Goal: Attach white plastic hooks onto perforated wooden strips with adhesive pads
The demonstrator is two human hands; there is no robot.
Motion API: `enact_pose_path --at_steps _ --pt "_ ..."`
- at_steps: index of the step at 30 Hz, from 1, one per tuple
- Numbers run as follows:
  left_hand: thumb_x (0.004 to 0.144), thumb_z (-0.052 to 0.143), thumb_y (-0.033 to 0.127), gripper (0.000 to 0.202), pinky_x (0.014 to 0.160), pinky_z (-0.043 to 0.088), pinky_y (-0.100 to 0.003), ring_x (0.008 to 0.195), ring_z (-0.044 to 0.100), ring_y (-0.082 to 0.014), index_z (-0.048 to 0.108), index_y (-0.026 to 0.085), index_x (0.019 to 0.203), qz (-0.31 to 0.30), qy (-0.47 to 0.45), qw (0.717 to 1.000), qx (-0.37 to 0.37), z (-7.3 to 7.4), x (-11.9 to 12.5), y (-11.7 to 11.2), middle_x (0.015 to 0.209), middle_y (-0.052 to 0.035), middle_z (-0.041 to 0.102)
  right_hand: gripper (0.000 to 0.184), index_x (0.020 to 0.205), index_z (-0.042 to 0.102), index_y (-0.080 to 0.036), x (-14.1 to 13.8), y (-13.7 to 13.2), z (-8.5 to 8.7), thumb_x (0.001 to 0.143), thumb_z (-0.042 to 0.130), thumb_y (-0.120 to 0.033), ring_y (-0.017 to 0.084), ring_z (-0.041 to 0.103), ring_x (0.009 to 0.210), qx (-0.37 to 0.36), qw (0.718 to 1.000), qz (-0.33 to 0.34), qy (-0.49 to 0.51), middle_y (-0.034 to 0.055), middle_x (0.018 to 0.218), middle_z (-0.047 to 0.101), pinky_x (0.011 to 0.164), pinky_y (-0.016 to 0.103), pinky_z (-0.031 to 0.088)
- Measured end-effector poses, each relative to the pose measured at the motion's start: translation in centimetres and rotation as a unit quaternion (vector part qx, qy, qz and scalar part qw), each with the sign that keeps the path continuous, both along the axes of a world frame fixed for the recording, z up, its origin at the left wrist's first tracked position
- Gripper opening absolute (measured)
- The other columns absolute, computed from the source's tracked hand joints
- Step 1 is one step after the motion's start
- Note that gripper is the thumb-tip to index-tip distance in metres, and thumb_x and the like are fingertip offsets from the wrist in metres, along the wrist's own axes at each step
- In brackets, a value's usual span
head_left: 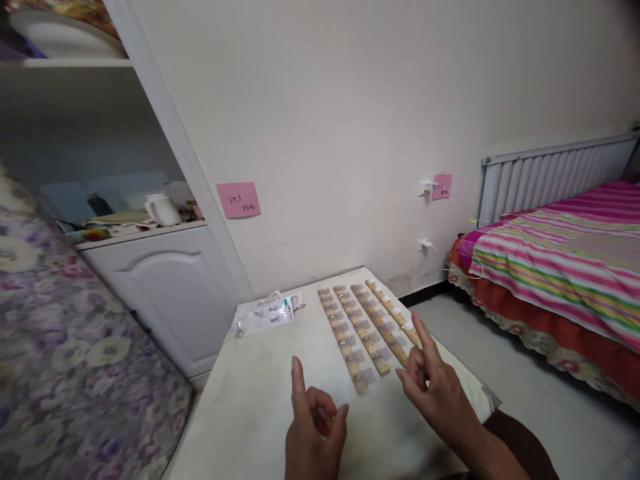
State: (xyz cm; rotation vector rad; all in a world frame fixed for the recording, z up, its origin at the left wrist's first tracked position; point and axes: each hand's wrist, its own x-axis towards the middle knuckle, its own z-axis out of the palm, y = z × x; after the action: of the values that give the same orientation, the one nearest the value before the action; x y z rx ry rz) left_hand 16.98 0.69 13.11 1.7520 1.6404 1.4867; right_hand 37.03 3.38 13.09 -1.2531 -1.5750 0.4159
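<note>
My left hand (316, 427) is raised over the near part of the white table (250, 393), index finger stretched up, thumb apart and the other fingers curled. It holds nothing. My right hand (435, 383) is over the right side, its index finger also pointing up and its thumb apart, with nothing in it. Between and beyond the hands lie several narrow wooden strips in a row. The leftmost strip (345, 343) and its neighbours carry small translucent tabs. White round pieces sit along the rightmost strip (390, 306), whose near end my right hand partly hides.
A clear plastic packet (265, 316) lies at the table's back left. Floral fabric (85, 360) and a cabinet (165, 287) stand on the left. Pink notes, one a large note (239, 200), and white plugs (426, 187) are on the wall. A bed (550, 247) is at right.
</note>
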Motion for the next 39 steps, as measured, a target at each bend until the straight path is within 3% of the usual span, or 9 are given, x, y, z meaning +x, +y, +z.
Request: enact_pose_path --at_steps 5,21,24,26,28,30,31,34,39 --pt "0.079 0.055 0.039 0.091 0.054 0.044 -0.025 0.052 0.049 -0.0118 -0.002 0.021 0.147 0.007 -0.012 1.0 -0.01 0.7 0.0 -0.2 0.064 0.0082 0.052 0.081 0.148 0.005 -0.016 0.6 -0.1 0.3 0.081 0.05 -0.018 0.011 0.047 0.049 -0.001 1.0 -0.007 0.001 -0.008 0.059 0.043 0.056 0.022 0.045" --pt "0.077 0.058 0.042 0.092 0.052 0.043 -0.023 0.05 0.049 -0.0113 0.001 0.021 0.147 0.006 -0.028 0.999 -0.023 0.0 -0.5 0.0 0.063 0.0086 0.052 0.078 0.148 0.008 -0.017 -0.1 -0.2 -0.3 0.082 0.05 -0.021 0.012 0.046 0.05 -0.017 0.999 0.009 0.027 -0.008 0.059 0.044 0.057 0.022 0.043" --pt "0.078 0.057 0.045 0.084 0.053 0.044 -0.023 0.051 0.051 -0.0111 0.013 0.021 0.146 -0.01 -0.013 0.999 -0.038 -1.5 -1.4 0.5 0.063 0.008 0.053 0.075 0.148 0.012 -0.018 -0.4 -0.1 -1.2 0.083 0.05 -0.023 0.012 0.047 0.052 -0.033 0.998 0.016 0.048 -0.0074 0.061 0.046 0.058 0.023 0.043" --pt "0.079 0.055 0.047 0.066 0.055 0.045 -0.023 0.053 0.052 -0.0112 0.037 0.021 0.137 -0.039 0.016 0.997 -0.067 -3.3 -2.1 0.9 0.064 0.0065 0.055 0.067 0.143 0.027 -0.019 -0.8 0.3 -2.9 0.082 0.053 -0.026 0.012 0.049 0.053 -0.063 0.996 0.021 0.064 -0.0065 0.062 0.049 0.057 0.023 0.043" --pt "0.08 0.053 0.048 0.044 0.056 0.044 -0.023 0.055 0.054 -0.012 0.058 0.02 0.114 -0.056 0.043 0.992 -0.109 -5.7 -2.7 1.3 0.063 0.0046 0.056 0.047 0.124 0.052 -0.021 -1.3 0.9 -5.6 0.078 0.058 -0.029 0.013 0.053 0.056 -0.105 0.991 0.033 0.078 -0.0046 0.063 0.055 0.056 0.024 0.042" --pt "0.08 0.053 0.049 0.037 0.056 0.044 -0.024 0.055 0.054 -0.0131 0.063 0.019 0.098 -0.071 0.047 0.987 -0.134 -8.4 -2.9 1.6 0.063 0.0027 0.057 0.022 0.092 0.064 -0.019 -2.1 1.4 -8.7 0.075 0.061 -0.032 0.013 0.055 0.057 -0.151 0.981 0.064 0.104 -0.0028 0.062 0.058 0.055 0.024 0.042" --pt "0.08 0.053 0.049 0.035 0.057 0.045 -0.024 0.056 0.055 -0.0134 0.064 0.019 0.094 -0.083 0.044 0.985 -0.144 -9.7 -2.9 1.6 0.066 0.0012 0.06 0.018 0.082 0.063 -0.018 -2.6 1.6 -10.1 0.074 0.062 -0.034 0.013 0.055 0.054 -0.19 0.968 0.09 0.135 -0.0025 0.06 0.058 0.051 0.024 0.041" --pt "0.082 0.048 0.045 0.031 0.06 0.046 -0.026 0.06 0.057 -0.015 0.063 0.018 0.089 -0.091 0.043 0.985 -0.143 -12.6 -2.8 2.0 0.068 -0.0006 0.062 0.036 0.099 0.056 -0.016 -4.2 1.8 -13.2 0.073 0.061 -0.04 0.011 0.052 0.042 -0.328 0.885 0.129 0.304 -0.001 0.063 0.062 0.038 0.021 0.034" --pt "0.084 0.041 0.03 0.033 0.077 0.049 -0.031 0.081 0.06 -0.0181 0.061 0.017 0.106 -0.094 0.1 0.981 -0.135 -13.8 -2.1 3.6 0.088 -0.0066 0.063 0.067 0.128 0.035 -0.01 -6.1 1.7 -13.1 0.071 0.066 -0.027 0.009 0.056 0.049 -0.393 0.751 0.125 0.516 0.0037 0.072 0.069 0.046 0.019 0.043"
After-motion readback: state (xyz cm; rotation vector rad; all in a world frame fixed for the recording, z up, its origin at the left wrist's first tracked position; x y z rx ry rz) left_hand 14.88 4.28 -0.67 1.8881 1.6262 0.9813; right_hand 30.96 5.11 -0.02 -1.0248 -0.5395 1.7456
